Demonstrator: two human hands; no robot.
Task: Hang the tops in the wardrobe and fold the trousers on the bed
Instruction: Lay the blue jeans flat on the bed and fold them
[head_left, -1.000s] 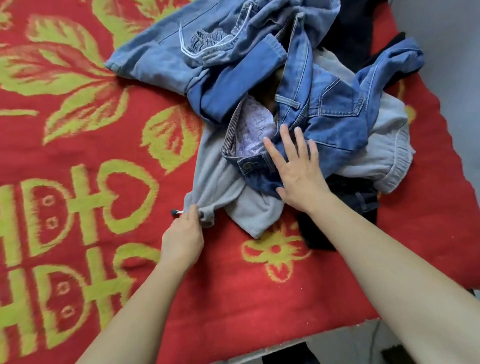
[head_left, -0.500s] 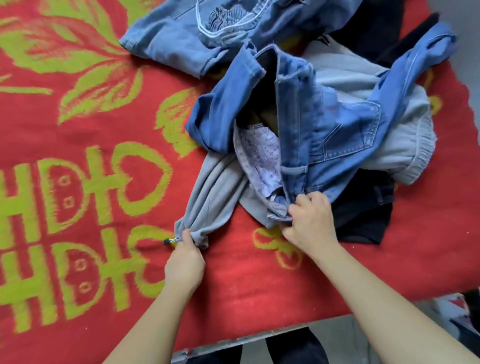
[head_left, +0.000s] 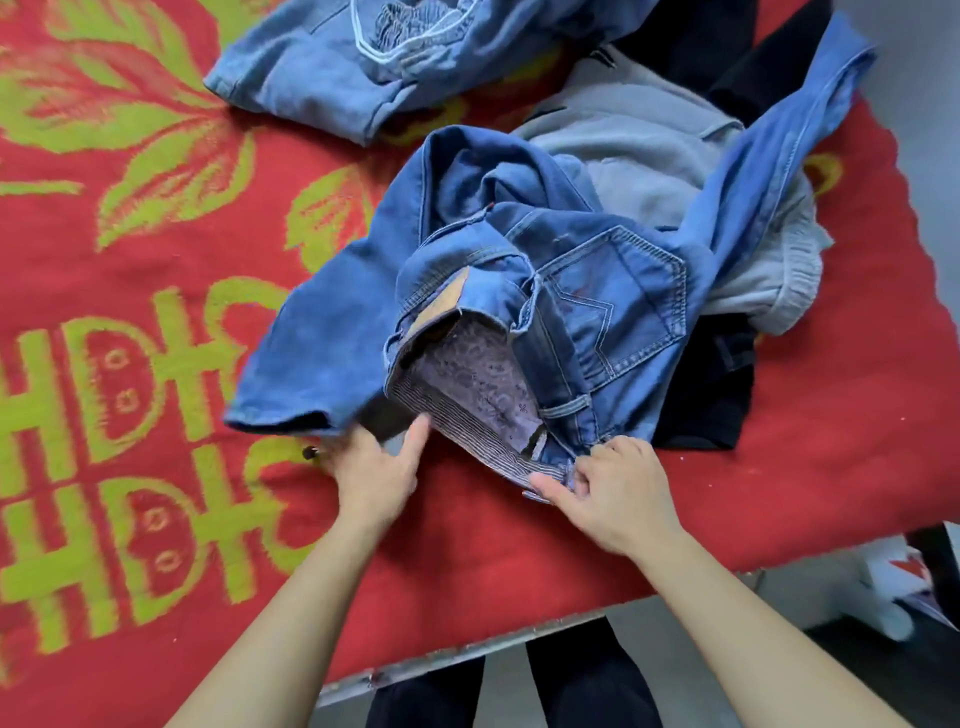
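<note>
Head view, one bed (head_left: 831, 426) under a red and green blanket.

- Jeans (head_left: 613, 306): mid-blue, crumpled, in the middle toward the front edge, waistband turned open to show the patterned lining, one leg trailing left, one toward the right corner.
- Right hand (head_left: 618, 493): thumb and fingers pinch the waistband at its nearest point; the jeans lie beyond the grip.
- Left hand (head_left: 374, 478): fingers spread, thumb beside the waistband, fingertips at the left leg's hem.
- Grey trousers (head_left: 649, 150): under the jeans, behind.
- Pale jeans (head_left: 322, 73): back edge.
- Black garment (head_left: 711, 400): beneath, right.
</note>
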